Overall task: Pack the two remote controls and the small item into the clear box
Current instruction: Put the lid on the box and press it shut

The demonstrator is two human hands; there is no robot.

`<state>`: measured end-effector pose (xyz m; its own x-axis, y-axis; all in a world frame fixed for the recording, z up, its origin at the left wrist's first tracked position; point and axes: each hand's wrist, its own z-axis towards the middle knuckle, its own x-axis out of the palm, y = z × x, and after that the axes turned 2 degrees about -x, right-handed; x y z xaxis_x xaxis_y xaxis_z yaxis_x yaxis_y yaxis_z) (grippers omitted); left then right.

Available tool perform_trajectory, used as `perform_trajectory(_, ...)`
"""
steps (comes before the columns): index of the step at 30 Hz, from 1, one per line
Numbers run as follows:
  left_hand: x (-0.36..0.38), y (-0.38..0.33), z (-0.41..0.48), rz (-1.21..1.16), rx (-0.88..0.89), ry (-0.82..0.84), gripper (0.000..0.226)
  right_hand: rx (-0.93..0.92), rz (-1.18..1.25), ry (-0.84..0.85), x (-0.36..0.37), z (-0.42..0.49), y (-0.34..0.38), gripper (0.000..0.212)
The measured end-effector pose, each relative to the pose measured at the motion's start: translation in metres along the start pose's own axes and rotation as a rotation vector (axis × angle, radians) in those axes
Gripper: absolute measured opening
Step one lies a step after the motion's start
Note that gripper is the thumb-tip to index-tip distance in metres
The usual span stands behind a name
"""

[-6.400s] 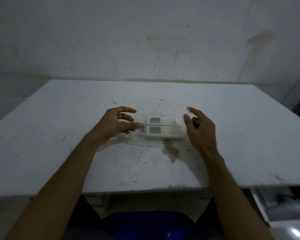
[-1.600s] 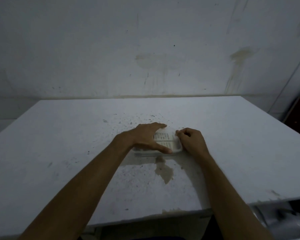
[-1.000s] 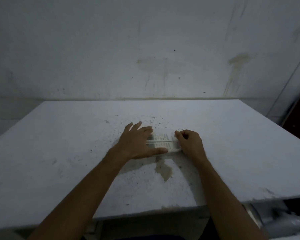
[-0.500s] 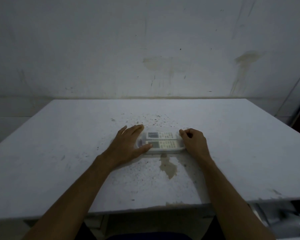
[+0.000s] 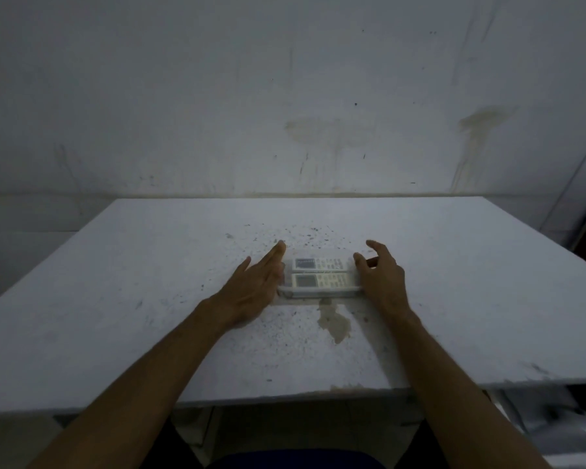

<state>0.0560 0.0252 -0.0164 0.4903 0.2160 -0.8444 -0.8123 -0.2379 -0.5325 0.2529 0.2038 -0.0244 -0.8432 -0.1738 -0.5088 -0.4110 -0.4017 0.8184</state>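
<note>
The clear box point(image 5: 318, 292) lies at the middle of the white table point(image 5: 115, 299). Two white remote controls lie inside it side by side, the far remote point(image 5: 320, 264) and the near remote point(image 5: 322, 280), screens to the left. I cannot make out the small item. My left hand point(image 5: 256, 286) lies flat against the box's left end, fingers straight and together. My right hand point(image 5: 381, 277) hovers at the box's right end with fingers spread and curled, holding nothing.
A brown stain point(image 5: 334, 321) marks the table just in front of the box, with dark specks around it. A stained wall point(image 5: 318, 96) rises behind the table. Pale objects point(image 5: 572, 431) lie below the table's right front corner.
My left hand has slid off the top of the box to its left end. My right hand has uncurled from a closed grip at the right end and lifted slightly.
</note>
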Motion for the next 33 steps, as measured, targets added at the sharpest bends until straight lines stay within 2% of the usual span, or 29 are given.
perform_trajectory(3,0.002,0.004,0.003,0.027,-0.011,-0.032,0.053,-0.005,0.0,0.043,-0.003,0.001,0.0,0.035)
perform_trajectory(7,0.001,0.005,0.006,0.097,0.008,-0.076,0.053,0.13,0.057,0.124,-0.009,0.016,0.005,0.027)
perform_trajectory(10,-0.001,0.002,0.008,0.041,-0.022,-0.083,0.051,0.181,0.11,0.168,-0.01,0.023,0.008,0.029)
perform_trajectory(13,0.002,0.006,0.01,-0.232,-0.078,-0.092,0.05,0.198,0.11,0.102,-0.004,0.014,0.01,0.026)
perform_trajectory(15,0.004,0.012,0.014,-0.358,-0.099,-0.121,0.046,0.138,0.025,0.004,0.003,0.004,0.011,0.025)
perform_trajectory(18,-0.001,0.014,0.017,-0.299,-0.082,-0.138,0.045,0.078,0.008,-0.129,0.007,-0.004,0.013,0.029)
perform_trajectory(22,-0.001,0.008,0.016,-0.174,-0.08,-0.122,0.047,0.073,0.021,-0.129,0.003,-0.006,0.016,0.03)
perform_trajectory(26,-0.007,0.001,0.015,-0.329,-0.157,-0.031,0.047,0.076,0.025,-0.101,-0.001,-0.006,0.019,0.031)
perform_trajectory(28,-0.009,0.002,0.011,-0.385,-0.161,0.031,0.06,0.081,0.034,-0.11,-0.003,-0.003,0.018,0.03)
perform_trajectory(30,-0.009,0.003,0.007,-0.255,-0.1,0.067,0.081,0.088,0.039,-0.112,-0.001,-0.001,0.014,0.029)
perform_trajectory(33,-0.005,0.005,0.011,-0.228,-0.05,0.066,0.089,0.082,0.044,-0.132,0.001,0.001,0.01,0.028)
